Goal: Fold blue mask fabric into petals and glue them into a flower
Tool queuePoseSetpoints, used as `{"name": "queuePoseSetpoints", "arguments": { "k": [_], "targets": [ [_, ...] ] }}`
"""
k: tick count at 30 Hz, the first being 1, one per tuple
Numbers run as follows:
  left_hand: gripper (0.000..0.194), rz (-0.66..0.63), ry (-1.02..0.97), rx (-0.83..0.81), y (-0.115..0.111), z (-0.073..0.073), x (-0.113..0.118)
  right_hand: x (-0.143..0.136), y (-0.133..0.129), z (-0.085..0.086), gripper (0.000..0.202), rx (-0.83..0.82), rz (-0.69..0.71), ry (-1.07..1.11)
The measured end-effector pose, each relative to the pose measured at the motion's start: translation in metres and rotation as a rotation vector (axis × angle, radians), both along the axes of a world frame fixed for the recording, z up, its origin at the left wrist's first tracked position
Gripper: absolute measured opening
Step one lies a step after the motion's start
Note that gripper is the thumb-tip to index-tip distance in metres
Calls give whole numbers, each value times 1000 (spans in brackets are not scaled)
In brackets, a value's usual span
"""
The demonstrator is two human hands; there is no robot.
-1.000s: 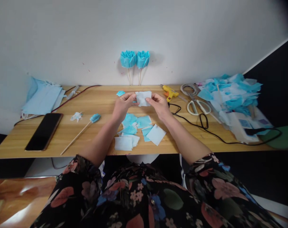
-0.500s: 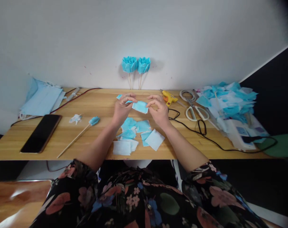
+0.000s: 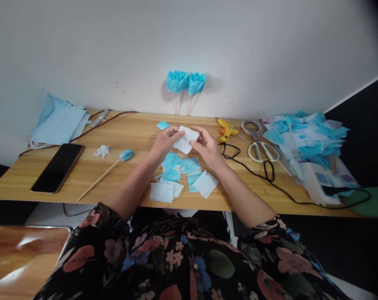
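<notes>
Wooden tabletop against pale wall; both hands, half-curled, pinch white square

A wooden table stands against a plain pale wall.

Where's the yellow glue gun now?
In the head view, the glue gun lies near the far edge of the table, right of the right hand, left of the scissors.

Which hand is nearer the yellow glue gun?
Right. The right hand is just left of the yellow glue gun and slightly in front; the left hand is farther left, across the pale square both hold.
</notes>
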State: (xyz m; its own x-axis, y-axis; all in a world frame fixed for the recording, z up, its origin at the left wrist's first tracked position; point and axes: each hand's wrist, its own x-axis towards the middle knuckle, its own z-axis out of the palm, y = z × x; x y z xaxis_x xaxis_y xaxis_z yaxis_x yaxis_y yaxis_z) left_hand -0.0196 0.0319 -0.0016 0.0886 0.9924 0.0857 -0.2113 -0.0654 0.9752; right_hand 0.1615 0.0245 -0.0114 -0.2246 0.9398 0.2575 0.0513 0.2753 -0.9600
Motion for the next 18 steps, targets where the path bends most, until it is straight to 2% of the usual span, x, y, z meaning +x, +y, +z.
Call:
{"name": "queuePoseSetpoints", "arguments": {
  "k": [6, 9, 15, 18],
  "targets": [
    [32, -108, 69, -5, -2, 0, -1, 3, -1, 7, 56, -80, 43, -3],
    [32, -121, 18, -36, -2, 0, 1, 3, -1, 8, 57, -69, 54, 0],
    [53, -208, -216, -136, -5, 4, 3, 2, 2, 7, 56, -14, -191, 79],
    [63, -203, -204, -84, -5, 0, 5, 2, 3, 6, 59, -33, -207, 69]
  ]
}}
